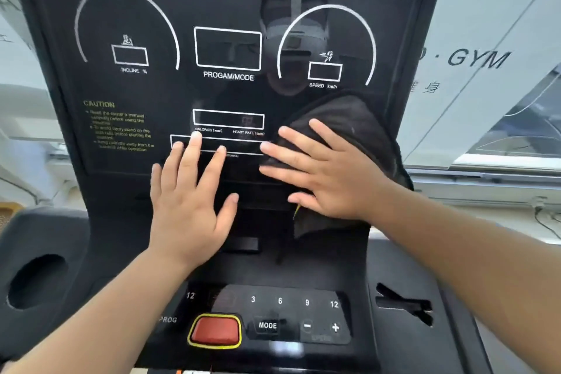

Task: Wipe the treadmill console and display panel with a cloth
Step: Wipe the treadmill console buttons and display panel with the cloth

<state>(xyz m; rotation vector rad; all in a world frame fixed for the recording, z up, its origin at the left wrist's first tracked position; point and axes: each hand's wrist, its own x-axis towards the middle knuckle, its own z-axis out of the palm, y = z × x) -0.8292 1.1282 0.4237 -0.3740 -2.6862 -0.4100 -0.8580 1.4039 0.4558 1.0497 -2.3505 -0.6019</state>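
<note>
1. Bare forearms enter from both bottom corners of the frame and reach up over the black treadmill console (403, 270).
2. At lower centre, the console's key strip shows a red button (215, 329) with a yellow edge, a MODE key (267, 325), and minus and plus keys below the numbers 3, 6, 9 and 12.
3. At lower left, a round cup-holder hole (35, 281) is sunk into the console.
4. At centre, the left hand (189, 206) lies flat on the lower part of the display panel (227, 9). Its fingers are straight and spread, and its grip is slack and holds nothing.
5. Right of centre, the right hand (328, 179) presses a dark cloth (349, 118) against the panel with straight, splayed fingers. Its grip is not curled round the cloth.
6. The cloth covers the panel's lower right, just under the SPEED km/h box, and its lower edge hangs toward the console.
7. Higher up, the panel shows an INCLINE % arc at upper left, a PROGAM/MODE box in the middle and yellow CAUTION text (121, 126) at left.
8. Beyond the panel, at the right of the frame, a pale wall bears GYM lettering (478, 58).
</note>
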